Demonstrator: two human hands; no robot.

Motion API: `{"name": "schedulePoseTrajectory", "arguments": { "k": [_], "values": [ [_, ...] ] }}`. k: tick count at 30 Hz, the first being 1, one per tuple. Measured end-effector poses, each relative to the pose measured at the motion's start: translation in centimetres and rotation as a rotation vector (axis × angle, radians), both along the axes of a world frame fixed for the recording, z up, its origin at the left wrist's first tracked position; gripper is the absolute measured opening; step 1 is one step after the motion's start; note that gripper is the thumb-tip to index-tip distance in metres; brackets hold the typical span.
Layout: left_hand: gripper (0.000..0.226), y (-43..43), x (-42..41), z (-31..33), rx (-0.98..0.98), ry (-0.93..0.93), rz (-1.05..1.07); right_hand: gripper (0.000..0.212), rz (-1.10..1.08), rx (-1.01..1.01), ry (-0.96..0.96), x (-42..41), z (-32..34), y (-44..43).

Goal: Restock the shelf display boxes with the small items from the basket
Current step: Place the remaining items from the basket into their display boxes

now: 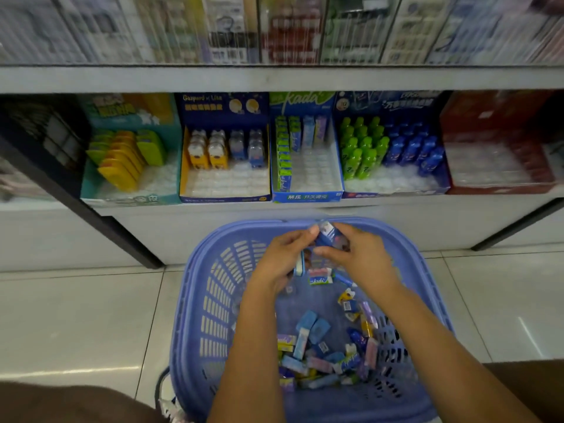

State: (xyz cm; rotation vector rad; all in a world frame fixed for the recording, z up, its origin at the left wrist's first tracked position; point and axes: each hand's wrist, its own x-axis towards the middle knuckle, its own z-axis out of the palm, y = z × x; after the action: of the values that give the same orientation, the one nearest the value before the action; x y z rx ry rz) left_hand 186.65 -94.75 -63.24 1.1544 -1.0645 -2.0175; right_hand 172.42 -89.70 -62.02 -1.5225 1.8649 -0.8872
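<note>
A blue plastic basket stands on the floor below the shelf, with several small packaged items loose in its bottom. Both hands meet above the basket's far side. My right hand grips a small blue packaged item, its top pointing at the shelf. My left hand touches the same item with its fingertips and holds a few more small packs in its palm. On the shelf stand display boxes: a teal one, a Gaspard et Lisa box, a kada box and a bottle box.
A red display box stands at the right end of the shelf. The upper shelf carries hanging packets behind a clear front. Dark shelf posts slant down on the left and right. Pale tiled floor surrounds the basket.
</note>
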Motion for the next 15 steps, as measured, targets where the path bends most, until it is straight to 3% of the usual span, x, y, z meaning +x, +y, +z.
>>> {"name": "schedulePoseTrajectory", "arguments": {
  "k": [6, 10, 15],
  "values": [
    [0.012, -0.8, 2.3, 4.2, -0.134, 0.100, 0.085, 0.028, -0.083, -0.271, -0.105, 3.2, 4.4, -1.1],
    [0.017, -1.3, 3.9, 6.7, -0.172, 0.158, 0.279, 0.021, -0.070, -0.272, -0.342, 4.6, 6.6, -5.0],
    [0.021, -2.5, 7.3, 6.9, -0.072, 0.117, 0.643, 0.029, 0.055, -0.273, 0.055, 6.3, 9.5, -11.1]
  ]
}}
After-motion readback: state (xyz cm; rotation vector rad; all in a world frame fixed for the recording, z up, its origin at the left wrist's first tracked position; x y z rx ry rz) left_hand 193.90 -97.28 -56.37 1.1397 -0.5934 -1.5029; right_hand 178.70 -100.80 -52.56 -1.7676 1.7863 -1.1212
